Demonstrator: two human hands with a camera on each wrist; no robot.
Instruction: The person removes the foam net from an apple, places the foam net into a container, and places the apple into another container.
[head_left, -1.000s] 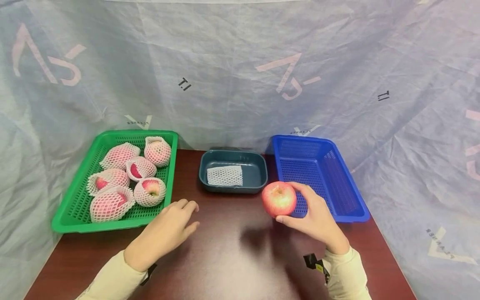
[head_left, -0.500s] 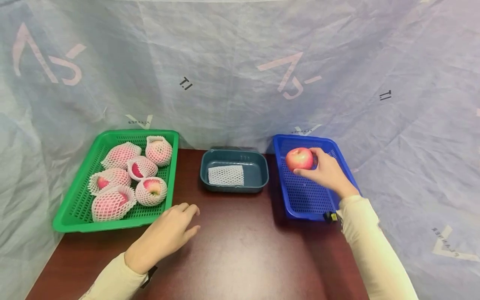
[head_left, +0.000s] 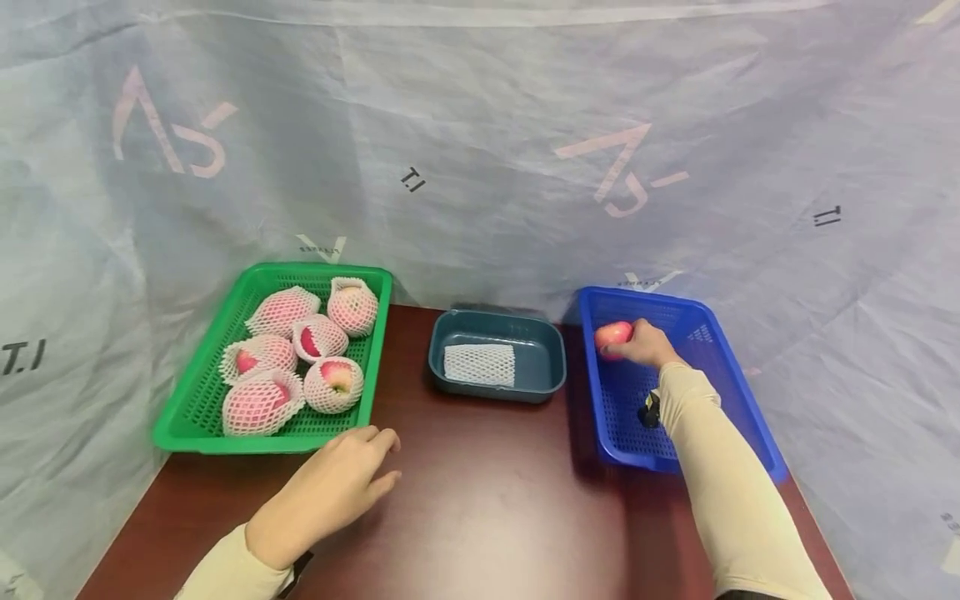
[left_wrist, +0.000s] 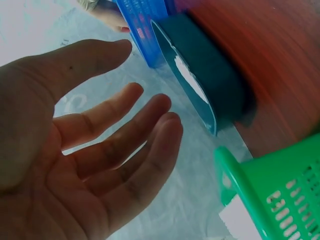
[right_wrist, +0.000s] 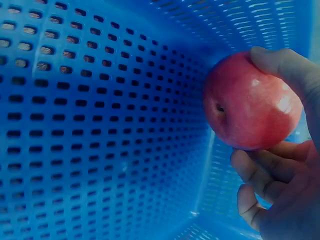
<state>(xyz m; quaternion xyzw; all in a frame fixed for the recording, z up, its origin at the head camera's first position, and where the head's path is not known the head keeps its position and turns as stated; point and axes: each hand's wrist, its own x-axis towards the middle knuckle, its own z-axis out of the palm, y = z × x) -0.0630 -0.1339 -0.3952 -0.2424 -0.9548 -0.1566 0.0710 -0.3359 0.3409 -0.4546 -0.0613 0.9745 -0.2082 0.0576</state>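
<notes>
Inside the blue basket (head_left: 637, 417), near its far left corner, my right hand (head_left: 649, 345) grips a bare red apple (head_left: 613, 337). The right wrist view shows the thumb on one side of the apple (right_wrist: 250, 102) and the fingers on the other. My left hand (head_left: 330, 487) hovers over the table just in front of the green basket (head_left: 277, 445), fingers loosely bent and holding nothing. Several apples in white foam nets (head_left: 258, 404) lie in the green basket.
A dark teal tray (head_left: 536, 387) with a flat white foam net (head_left: 480, 365) in it stands between the two baskets. The brown table (head_left: 480, 500) reaches back to a grey cloth (head_left: 487, 208) hanging behind.
My right hand has carried the apple from above the table, right and away from me, down into the blue basket. The left hand stays nearly still; the head view has shifted.
</notes>
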